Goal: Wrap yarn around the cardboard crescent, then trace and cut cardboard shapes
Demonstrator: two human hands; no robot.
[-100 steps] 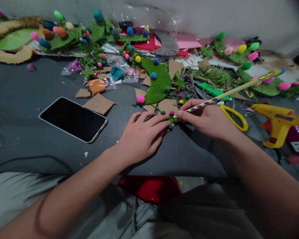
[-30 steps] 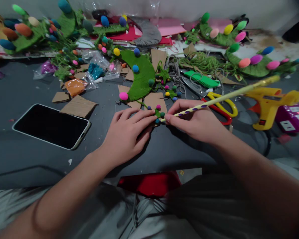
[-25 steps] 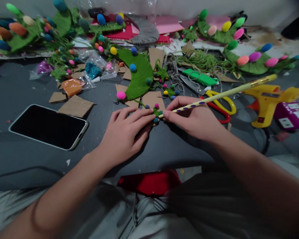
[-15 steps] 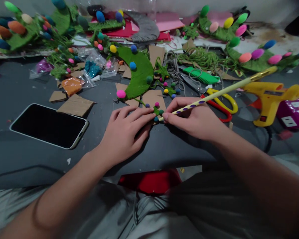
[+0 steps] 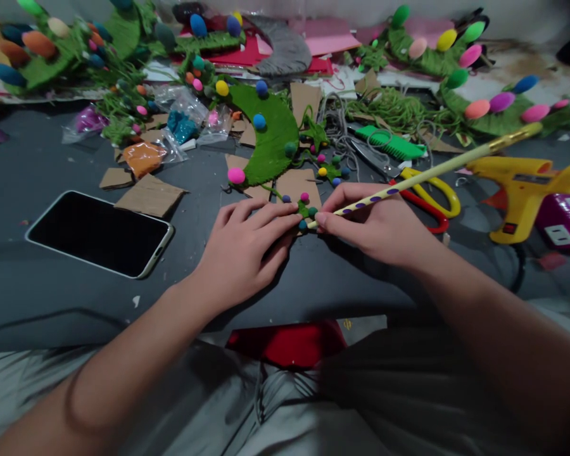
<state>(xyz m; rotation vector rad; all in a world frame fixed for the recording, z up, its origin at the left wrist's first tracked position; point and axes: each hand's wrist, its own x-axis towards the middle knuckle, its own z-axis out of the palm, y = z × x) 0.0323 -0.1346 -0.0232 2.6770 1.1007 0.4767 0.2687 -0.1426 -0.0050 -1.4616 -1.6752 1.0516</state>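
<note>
A dark phone (image 5: 99, 234) lies left, a green crescent (image 5: 270, 136) behind. The left hand (image 5: 244, 247) presses flat, grasping nothing, beside a small pom-pom piece (image 5: 304, 212); the right hand (image 5: 382, 221) grips a pencil (image 5: 422, 175), tip touching it.

One black flat phone (image 5: 99, 233) left of the hands; one yellow glue gun (image 5: 522, 190) and one yellow-handled scissors (image 5: 432, 193) right.
</note>
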